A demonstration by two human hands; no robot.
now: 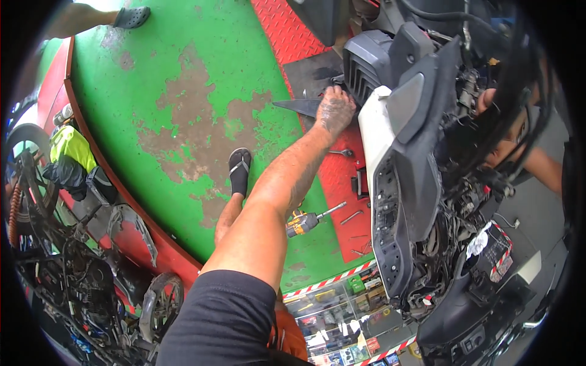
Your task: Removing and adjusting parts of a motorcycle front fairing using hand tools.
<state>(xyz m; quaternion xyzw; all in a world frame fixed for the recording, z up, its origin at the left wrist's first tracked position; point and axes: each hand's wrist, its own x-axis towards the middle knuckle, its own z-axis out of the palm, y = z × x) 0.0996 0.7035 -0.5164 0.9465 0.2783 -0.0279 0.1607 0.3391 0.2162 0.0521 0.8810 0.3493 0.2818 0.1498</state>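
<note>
My left hand (336,111), smeared with dark grease, reaches to the front of a partly stripped scooter (403,134). Its fingers are bent beside the grey slatted cover (368,61); what they grip is hidden. A pointed dark panel (296,106) sticks out to the left, behind this hand. On the scooter's far right side my right hand (486,100) shows only in part, behind black cables (516,116), close to exposed metal parts (469,88). Most of its fingers are covered. Between the hands stands the white-edged grey body panel (409,100).
A yellow-black power driver (302,223) with a long socket bit lies below my left forearm. A ratchet (343,152) and small tools (352,217) rest on the red platform (329,201). Motorcycle parts (91,287) crowd the left; a glass display case (336,317) stands below. Another person's clog (132,17) appears top left.
</note>
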